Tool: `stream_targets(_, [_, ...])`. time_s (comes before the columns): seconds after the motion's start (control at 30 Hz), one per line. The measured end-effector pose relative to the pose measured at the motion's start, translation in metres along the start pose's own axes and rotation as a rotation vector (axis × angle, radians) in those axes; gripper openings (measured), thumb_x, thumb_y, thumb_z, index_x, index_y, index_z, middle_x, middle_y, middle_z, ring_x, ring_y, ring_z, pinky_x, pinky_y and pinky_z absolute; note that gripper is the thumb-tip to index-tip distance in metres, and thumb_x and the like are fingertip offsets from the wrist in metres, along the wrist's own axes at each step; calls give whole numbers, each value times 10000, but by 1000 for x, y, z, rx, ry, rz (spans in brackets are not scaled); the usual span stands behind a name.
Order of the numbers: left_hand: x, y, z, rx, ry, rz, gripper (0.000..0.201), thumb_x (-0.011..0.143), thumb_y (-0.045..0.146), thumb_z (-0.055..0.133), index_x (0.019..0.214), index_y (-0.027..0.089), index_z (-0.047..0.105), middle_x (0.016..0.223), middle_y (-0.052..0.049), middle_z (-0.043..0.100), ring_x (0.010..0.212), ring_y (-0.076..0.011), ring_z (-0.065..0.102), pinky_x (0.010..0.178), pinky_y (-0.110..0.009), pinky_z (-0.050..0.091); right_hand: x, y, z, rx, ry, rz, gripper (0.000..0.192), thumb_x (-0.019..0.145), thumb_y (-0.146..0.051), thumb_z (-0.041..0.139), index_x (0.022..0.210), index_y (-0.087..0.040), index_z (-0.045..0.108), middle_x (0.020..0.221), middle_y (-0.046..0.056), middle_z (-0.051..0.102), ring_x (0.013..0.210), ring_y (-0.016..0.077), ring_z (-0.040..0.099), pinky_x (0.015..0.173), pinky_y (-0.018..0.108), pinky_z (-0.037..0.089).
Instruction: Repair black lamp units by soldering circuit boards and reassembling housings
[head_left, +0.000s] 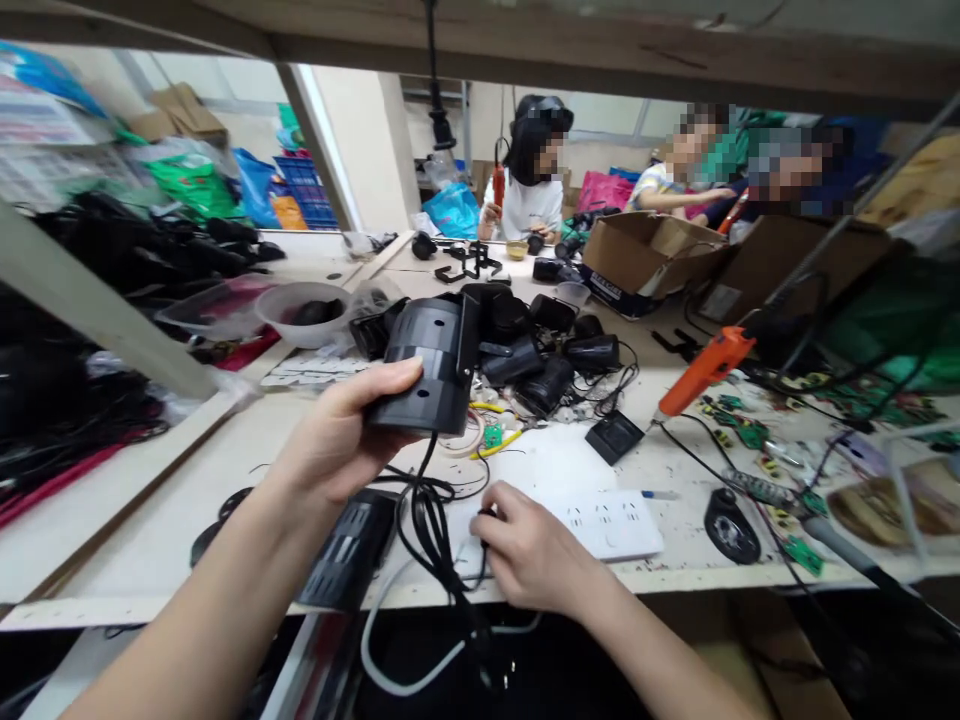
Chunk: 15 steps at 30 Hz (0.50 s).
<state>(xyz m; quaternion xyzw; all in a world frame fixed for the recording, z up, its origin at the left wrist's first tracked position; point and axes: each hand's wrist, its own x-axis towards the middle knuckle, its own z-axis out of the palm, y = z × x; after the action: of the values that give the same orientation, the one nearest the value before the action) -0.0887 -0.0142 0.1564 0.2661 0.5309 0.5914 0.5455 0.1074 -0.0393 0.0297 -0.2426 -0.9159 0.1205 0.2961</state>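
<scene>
My left hand point(337, 435) grips black lamp housing point(429, 365) above counter point(225, 470); right hand point(529, 550) pinches black plug point(486, 514) at white power strip point(600, 520).

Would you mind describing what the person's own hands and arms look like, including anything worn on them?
Both arms are bare to the frame's edge: no sleeves show. The left hand and right hand wear no gloves, and no rings, watch or wristband are visible. The nails that show look short and unpainted.

Bare bench point(247, 440) lies open leftward; black housings pile point(540, 350) blocks ahead.
</scene>
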Motion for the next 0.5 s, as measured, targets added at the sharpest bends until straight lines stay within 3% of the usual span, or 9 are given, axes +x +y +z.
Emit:
stream_targets(0.1, [-8, -18, 14, -1, -126, -96, 333, 506, 300, 814, 787, 165, 698, 736, -9, 706, 632, -150, 605, 560, -229, 512, -56, -8, -27, -35, 136, 65, 290, 796, -68, 458, 992, -186, 636, 914, 109, 576, 737, 215, 596, 580, 315, 572])
stream_targets(0.17, [-17, -38, 30, 50, -321, -200, 466, 511, 316, 827, 933, 162, 704, 801, -25, 723, 673, -173, 633, 564, -236, 500, -92, -17, -51, -173, 293, 88, 292, 850, -113, 556, 1131, -163, 621, 985, 130, 595, 815, 222, 633, 653, 311, 597])
stream_targets(0.27, [-38, -84, 58, 123, -599, -469, 538, 503, 297, 841, 999, 160, 685, 837, -39, 732, 712, -184, 662, 596, -237, 504, -129, -33, -96, -458, 385, 136, 374, 887, -110, 596, 1253, -183, 621, 954, 105, 613, 828, 200, 644, 709, 280, 594])
stream_targets(0.4, [-68, -173, 87, 245, -849, -1031, 384, 575, 359, 759, 870, 116, 712, 741, -81, 732, 600, -185, 650, 511, -268, 519, -134, -32, -140, -541, 457, 258, 408, 906, -97, 599, 1284, -249, 617, 1036, 91, 638, 900, 195, 651, 760, 287, 577])
stream_targets(0.43, [-73, -197, 91, 263, -859, -1182, 354, 587, 367, 729, 824, 103, 712, 726, -92, 727, 579, -197, 646, 496, -301, 534, -130, -24, -142, -489, 477, 298, 396, 897, -64, 598, 1248, -243, 635, 1038, 84, 651, 900, 190, 657, 779, 295, 570])
stream_targets(0.5, [-78, -239, 98, 250, -863, -1344, 318, 621, 334, 696, 851, 115, 709, 727, -93, 729, 581, -233, 662, 483, -361, 556, -118, 1, -136, -294, 404, 329, 283, 920, -103, 579, 1179, -194, 648, 1024, 89, 669, 920, 190, 662, 792, 295, 559])
